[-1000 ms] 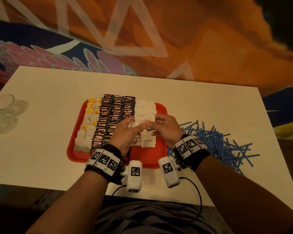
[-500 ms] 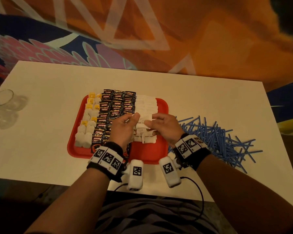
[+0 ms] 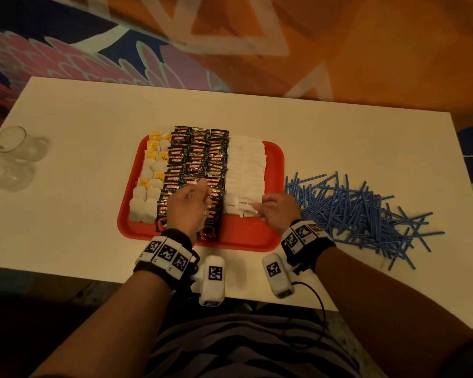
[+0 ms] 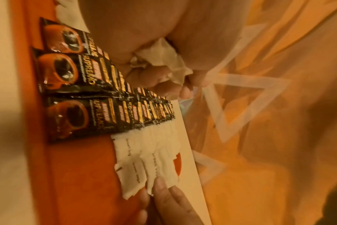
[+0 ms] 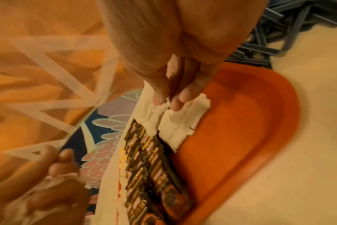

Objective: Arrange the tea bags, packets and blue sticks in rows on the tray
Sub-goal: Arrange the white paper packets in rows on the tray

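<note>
The right hand (image 3: pixel 277 211) has its fingers straight and close together, pressing the nearest white paper sugar packet (image 5: pixel 180 121) flat at the near end of the white row. To do this well, push it snug against the packet beside it, edges in line. The left hand (image 3: pixel 187 207) is curled round a small bunch of white packets (image 4: pixel 164 60), though the blur makes it hard to tell how many. The red plastic tray (image 3: pixel 251 236) holds pale tea bags (image 3: pixel 145 197) on the left, black coffee packets (image 3: pixel 197 159) in the middle, white packets on the right. The thin blue sticks (image 3: pixel 352 208) lie in a heap on the table, right of the tray.
</note>
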{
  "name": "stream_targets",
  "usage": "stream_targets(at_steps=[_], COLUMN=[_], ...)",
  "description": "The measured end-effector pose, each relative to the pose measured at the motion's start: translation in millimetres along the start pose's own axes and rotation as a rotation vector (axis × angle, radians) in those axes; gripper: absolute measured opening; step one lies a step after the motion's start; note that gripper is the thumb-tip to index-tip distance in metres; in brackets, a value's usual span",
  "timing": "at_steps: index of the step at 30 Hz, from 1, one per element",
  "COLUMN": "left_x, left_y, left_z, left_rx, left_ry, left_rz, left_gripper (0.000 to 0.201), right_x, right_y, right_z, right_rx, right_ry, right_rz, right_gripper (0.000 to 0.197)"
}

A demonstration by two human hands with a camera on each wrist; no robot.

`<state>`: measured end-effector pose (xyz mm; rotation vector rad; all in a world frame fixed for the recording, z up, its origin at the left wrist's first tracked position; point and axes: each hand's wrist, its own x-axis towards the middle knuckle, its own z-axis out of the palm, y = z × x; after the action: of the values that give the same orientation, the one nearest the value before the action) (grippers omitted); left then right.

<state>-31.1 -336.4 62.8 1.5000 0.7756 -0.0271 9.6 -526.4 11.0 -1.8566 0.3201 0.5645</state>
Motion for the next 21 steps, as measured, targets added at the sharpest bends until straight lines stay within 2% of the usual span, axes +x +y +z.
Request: stream_targets(at_steps=[4, 11, 15, 21], left_x=[-2, 5, 9, 14], left_y=[-7, -18, -18, -18], left_z=[-19, -45, -54, -60], left_rx=[-0.005, -0.023, -0.026, -0.002], left_ry=[0.008, 0.026, 0.022, 0.021], left_rz=[-0.057, -0.099, -0.095, -0.092], left_gripper=[0.033, 0.034, 0.034, 0.033], right_x=[8, 16, 20, 16], right_y=[22, 28, 26, 22], right_z=[19, 46, 54, 57], right_rx=[-0.008, -0.034, -0.197, -0.363], right_ry=[-0.023, 0.008, 0.065, 0.192], right_rz=[0.085, 0.153, 0.146, 0.101], right_gripper=[0.032, 0.024, 0.016, 0.026])
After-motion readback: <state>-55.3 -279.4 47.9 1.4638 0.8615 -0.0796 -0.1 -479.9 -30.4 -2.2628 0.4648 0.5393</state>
